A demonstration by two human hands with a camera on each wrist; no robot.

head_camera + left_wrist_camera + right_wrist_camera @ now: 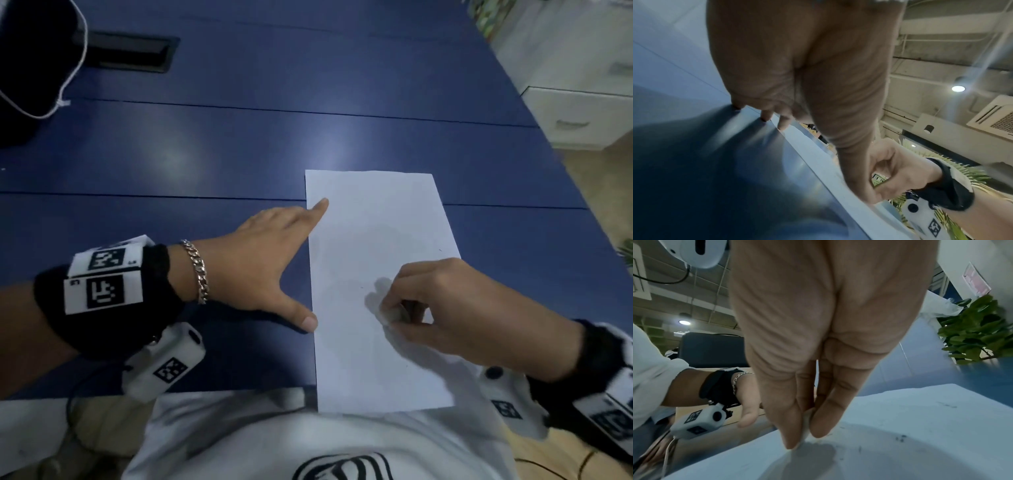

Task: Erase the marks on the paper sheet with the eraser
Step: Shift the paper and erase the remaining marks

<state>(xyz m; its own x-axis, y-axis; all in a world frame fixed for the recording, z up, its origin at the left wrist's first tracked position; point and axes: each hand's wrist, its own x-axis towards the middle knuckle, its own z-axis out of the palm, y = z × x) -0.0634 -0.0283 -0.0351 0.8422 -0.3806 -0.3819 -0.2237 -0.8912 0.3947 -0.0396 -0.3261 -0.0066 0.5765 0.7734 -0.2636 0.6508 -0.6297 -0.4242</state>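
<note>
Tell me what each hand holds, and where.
The right hand pinches a small white eraser by its sides, tip on the paper. The left hand holds nothing, only pressing the paper's left edge.
</note>
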